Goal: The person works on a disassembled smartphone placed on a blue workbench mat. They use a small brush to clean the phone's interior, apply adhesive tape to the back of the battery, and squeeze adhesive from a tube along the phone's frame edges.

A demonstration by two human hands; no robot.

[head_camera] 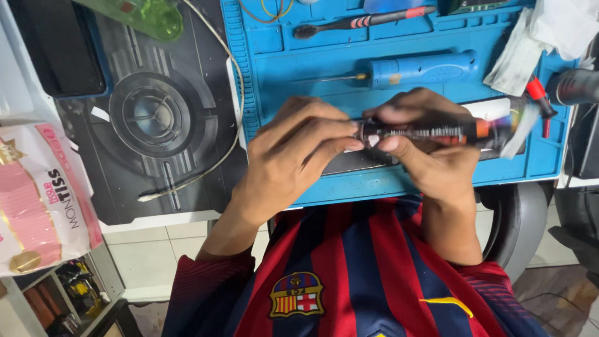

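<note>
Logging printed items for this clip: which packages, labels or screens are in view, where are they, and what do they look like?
Pink and white soft plastic tissue pack: far left edge, lettered, gold accents.
Dark tube-shaped tool with a printed label band and orange section: centre, held in both hands.
Dark flat rectangular device: top left; whether a screen, unclear.

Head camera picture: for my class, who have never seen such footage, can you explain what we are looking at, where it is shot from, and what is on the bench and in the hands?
This is one view from a camera worn on a person's head, looking down at their own bare hands. The left hand and right hand together grip a slim dark tube-like tool with an orange band; blur hides its exact kind. Beneath lies a blue work mat carrying a blue electric screwdriver and a dark brush. To one side sit a grey printed mat and a pink tissue pack.
</note>
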